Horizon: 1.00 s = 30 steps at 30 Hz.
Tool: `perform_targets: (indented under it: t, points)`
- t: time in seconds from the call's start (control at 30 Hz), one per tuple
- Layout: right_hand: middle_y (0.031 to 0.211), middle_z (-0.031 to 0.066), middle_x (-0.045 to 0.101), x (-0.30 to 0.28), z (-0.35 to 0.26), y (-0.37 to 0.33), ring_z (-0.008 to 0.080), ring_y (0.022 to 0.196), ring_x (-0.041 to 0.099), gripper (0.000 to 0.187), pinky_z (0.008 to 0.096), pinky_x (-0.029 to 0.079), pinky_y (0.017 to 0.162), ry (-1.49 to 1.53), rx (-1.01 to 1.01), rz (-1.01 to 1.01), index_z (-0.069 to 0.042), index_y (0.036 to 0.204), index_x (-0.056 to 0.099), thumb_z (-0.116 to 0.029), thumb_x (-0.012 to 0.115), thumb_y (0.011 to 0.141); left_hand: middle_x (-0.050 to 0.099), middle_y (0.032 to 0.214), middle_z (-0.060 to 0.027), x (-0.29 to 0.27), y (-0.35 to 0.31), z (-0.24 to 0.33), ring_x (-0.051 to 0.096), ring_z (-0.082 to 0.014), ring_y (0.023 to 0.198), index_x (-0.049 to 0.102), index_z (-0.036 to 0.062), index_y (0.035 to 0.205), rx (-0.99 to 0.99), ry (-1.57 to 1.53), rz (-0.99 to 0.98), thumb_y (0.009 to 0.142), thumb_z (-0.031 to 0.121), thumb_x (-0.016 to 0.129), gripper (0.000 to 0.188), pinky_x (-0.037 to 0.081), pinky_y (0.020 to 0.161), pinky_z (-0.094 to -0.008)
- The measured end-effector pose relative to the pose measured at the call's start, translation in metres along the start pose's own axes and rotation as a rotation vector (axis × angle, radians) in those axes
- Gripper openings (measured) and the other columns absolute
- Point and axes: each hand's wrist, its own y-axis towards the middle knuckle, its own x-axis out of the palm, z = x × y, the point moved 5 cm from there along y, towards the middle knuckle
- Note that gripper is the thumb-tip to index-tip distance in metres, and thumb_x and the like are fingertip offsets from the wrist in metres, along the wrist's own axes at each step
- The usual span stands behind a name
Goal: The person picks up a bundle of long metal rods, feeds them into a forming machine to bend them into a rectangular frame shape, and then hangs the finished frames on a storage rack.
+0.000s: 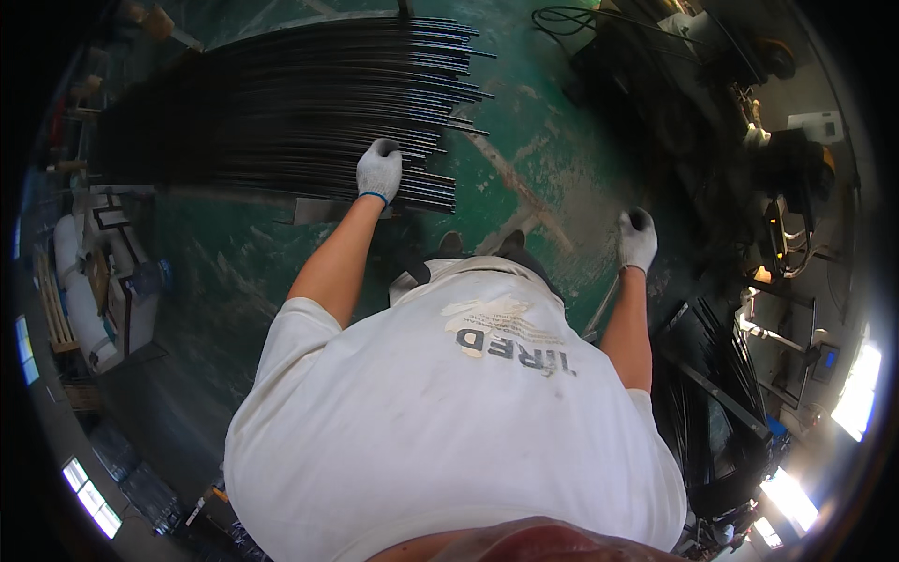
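Observation:
My left hand (379,171), in a white knitted glove with a dark grey coated part, is closed over the near side of a wide bundle of long black rods (281,112). Whether a rod is inside its curled fingers is hidden. The rods lie side by side, their right ends uneven. Off to the right, my right hand (638,240), gloved the same way, is also closed, well apart from the bundle. A thin pale bar (602,306) shows just below it; I cannot tell whether the fist holds this bar.
Dark machinery (655,103) with cables stands along the right. More black rods (721,365) rest in a metal frame at the lower right. A white rolled or wrapped item (80,281) lies at the left. The green floor (524,178) is scuffed, with pale lines.

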Motion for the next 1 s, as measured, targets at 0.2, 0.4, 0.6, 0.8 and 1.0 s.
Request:
perform_targets:
  t: [0.2, 0.4, 0.6, 0.8, 1.0]
  points:
    - [0.129, 0.0196, 0.075, 0.135, -0.227, 0.035, 0.0306, 0.12, 0.073, 0.056, 0.0395, 0.056, 0.104, 0.031, -0.371, -0.449, 0.0, 0.139, 0.065, -0.024, 0.083, 0.091, 0.078, 0.108, -0.0173, 0.011, 0.005, -0.018, 0.075, -0.0352, 0.106, 0.075, 0.0076, 0.112, -0.024, -0.036, 0.026, 0.093, 0.015, 0.064, 0.024, 0.058, 0.093, -0.0417]
    - [0.135, 0.0209, 0.069, 0.245, -0.359, 0.091, 0.0381, 0.126, 0.066, 0.07, 0.0465, 0.054, 0.107, -0.104, -0.823, -0.559, -0.002, 0.14, 0.064, -0.037, 0.087, 0.084, 0.077, 0.112, -0.0154, 0.009, 0.016, -0.002, 0.073, -0.0384, 0.108, 0.076, 0.0125, 0.112, -0.236, 0.125, 0.032, 0.092, 0.024, 0.062, 0.027, 0.058, 0.093, -0.0453]
    - [0.136, 0.0211, 0.065, 0.363, -0.433, 0.132, 0.0393, 0.129, 0.06, 0.08, 0.0474, 0.052, 0.108, -0.293, -0.999, -0.601, 0.001, 0.14, 0.058, -0.046, 0.089, 0.082, 0.078, 0.107, -0.0156, 0.014, 0.021, 0.018, 0.074, -0.0384, 0.104, 0.078, 0.0133, 0.107, -0.398, 0.248, 0.151, 0.09, 0.025, 0.063, 0.025, 0.059, 0.092, -0.0469]
    - [0.129, 0.0159, 0.07, 0.384, -0.466, 0.114, 0.032, 0.125, 0.065, 0.075, 0.0435, 0.054, 0.103, -0.586, -0.916, -0.664, -0.004, 0.129, 0.067, -0.061, 0.085, 0.084, 0.077, 0.107, -0.0167, 0.02, 0.022, 0.027, 0.073, -0.0402, 0.104, 0.078, 0.0137, 0.106, -0.531, 0.292, 0.23, 0.089, 0.025, 0.062, 0.026, 0.059, 0.092, -0.048]
    - [0.118, 0.0211, 0.077, 0.398, -0.453, 0.116, 0.0398, 0.115, 0.074, 0.059, 0.0499, 0.061, 0.093, -0.49, -0.943, -0.859, -0.003, 0.121, 0.072, -0.054, 0.079, 0.093, 0.077, 0.108, -0.0182, 0.019, 0.048, 0.041, 0.072, -0.0434, 0.105, 0.079, 0.0144, 0.107, -0.584, 0.427, 0.139, 0.088, 0.028, 0.061, 0.029, 0.059, 0.094, -0.0522]
